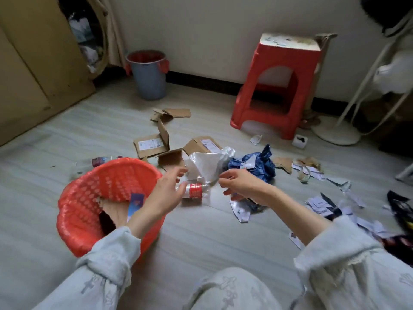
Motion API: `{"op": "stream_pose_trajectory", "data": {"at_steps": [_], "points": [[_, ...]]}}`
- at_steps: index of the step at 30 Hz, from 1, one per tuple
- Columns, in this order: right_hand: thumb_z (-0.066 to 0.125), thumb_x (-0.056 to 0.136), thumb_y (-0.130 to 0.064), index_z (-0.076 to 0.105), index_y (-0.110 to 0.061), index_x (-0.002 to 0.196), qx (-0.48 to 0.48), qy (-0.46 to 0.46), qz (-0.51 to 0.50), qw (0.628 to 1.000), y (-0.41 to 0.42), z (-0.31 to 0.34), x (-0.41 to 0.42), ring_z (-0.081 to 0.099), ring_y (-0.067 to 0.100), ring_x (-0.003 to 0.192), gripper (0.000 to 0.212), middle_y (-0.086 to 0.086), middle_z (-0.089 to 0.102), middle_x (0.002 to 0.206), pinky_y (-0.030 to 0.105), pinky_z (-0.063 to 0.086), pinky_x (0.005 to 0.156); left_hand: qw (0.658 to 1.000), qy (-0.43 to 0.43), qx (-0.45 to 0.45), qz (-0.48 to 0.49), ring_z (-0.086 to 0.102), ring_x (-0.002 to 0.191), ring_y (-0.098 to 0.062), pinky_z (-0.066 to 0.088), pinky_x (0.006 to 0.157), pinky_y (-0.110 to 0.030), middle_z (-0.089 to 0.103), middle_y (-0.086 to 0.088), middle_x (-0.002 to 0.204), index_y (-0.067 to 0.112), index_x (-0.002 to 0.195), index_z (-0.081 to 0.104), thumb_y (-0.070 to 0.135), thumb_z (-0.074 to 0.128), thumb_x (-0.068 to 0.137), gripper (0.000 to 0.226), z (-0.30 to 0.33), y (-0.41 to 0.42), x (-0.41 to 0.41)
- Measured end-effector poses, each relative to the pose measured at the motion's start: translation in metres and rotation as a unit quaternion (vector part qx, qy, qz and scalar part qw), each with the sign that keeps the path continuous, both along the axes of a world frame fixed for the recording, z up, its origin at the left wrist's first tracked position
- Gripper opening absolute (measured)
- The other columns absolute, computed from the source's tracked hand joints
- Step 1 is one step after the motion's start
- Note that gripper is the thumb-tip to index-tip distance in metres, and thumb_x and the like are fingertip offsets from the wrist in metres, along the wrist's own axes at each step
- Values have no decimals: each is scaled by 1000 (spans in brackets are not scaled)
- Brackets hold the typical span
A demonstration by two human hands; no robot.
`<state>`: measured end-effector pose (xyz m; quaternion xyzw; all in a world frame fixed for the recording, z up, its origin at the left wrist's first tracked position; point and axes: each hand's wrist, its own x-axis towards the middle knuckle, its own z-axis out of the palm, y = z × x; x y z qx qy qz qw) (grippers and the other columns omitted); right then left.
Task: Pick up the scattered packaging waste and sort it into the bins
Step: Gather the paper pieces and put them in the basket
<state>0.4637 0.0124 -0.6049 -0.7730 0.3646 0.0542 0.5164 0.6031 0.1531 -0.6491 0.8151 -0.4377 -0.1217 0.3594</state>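
Observation:
My left hand (165, 194) is open with fingers spread, just left of a crushed clear bottle with a red label (194, 190) lying on the floor. My right hand (240, 184) hovers with fingers curled by the edge of a clear plastic bag (205, 163); whether it pinches anything is unclear. A red mesh basket lined with a red bag (89, 198) stands at my left, holding cardboard and a blue card. A grey bin with a red liner (148, 74) stands by the far wall. A crumpled blue bag (257, 165) lies beyond my right hand.
Torn cardboard boxes (152, 144) lie mid-floor, with more pieces (172, 113) farther back. Paper scraps (324, 203) spread to the right. Another bottle (100, 161) lies behind the basket. A red stool (274, 86) and a white stand base (335, 132) are at the back right.

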Motion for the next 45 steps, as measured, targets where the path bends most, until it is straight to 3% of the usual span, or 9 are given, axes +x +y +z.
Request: {"op": "stream_pose_trajectory", "data": {"at_steps": [7,13,22,26,30,32,35,41,45], "points": [[45,96,-24,54,-5,124,-112,111,-23,987,-68,-43,-108,56,21,94,35,11,60,120,25,45,70,983,0,109,-146,52,113,-17,36,94,-24,54,-5,125,14,125,51,15,52,91,33,-64,-82,-63],[46,94,-30,44,-13,136,-89,190,-53,976,-104,-148,-162,46,24,126,44,7,51,136,27,35,100,947,-10,233,-221,38,129,-22,27,106,-26,39,-8,141,13,134,43,18,50,92,42,-152,-135,-98],[40,97,-31,8,-2,147,-98,289,-75,949,-134,-302,-179,-1,27,145,66,16,2,156,33,5,117,880,-136,355,-284,6,143,-30,17,113,-38,1,-13,156,14,148,6,23,45,94,67,-268,-189,-102],[39,97,-35,-2,2,146,-108,309,-50,944,-128,-321,-185,-12,30,144,74,18,-13,155,35,-1,117,889,-159,341,-260,30,136,-36,35,100,-45,25,-19,149,14,138,36,21,38,89,49,-291,-171,-113],[45,96,-29,31,4,139,-166,245,24,955,-92,-321,-178,10,32,144,55,19,11,155,39,22,115,918,-200,242,-241,59,87,-34,43,78,-37,61,-16,107,18,101,64,24,44,79,30,-299,-144,-128],[70,77,-21,66,0,97,-239,167,50,955,-72,-324,-170,54,34,118,30,21,56,125,39,54,84,926,-197,229,-227,54,72,-31,33,71,-34,58,-8,87,19,87,63,22,53,77,14,-299,-130,-135],[85,52,-8,66,-10,68,-289,139,10,947,-69,-325,-167,66,29,75,25,8,66,83,30,51,52,934,-183,226,-205,52,66,-30,35,62,-34,51,-5,74,16,75,57,22,62,76,8,-296,-124,-134],[54,91,-29,45,-10,123,-241,259,-79,932,-98,-317,-172,43,29,114,39,9,45,122,40,38,89,937,-145,261,-183,59,92,-38,50,64,-41,59,-16,107,11,102,53,22,84,54,58,-292,-149,-122],[54,90,-34,40,-13,124,-204,291,-82,931,-96,-321,-168,40,27,118,43,7,44,125,39,36,91,919,-152,260,-254,35,134,-34,36,103,-44,34,-15,147,16,135,36,29,80,65,84,-304,-158,-112]]}}
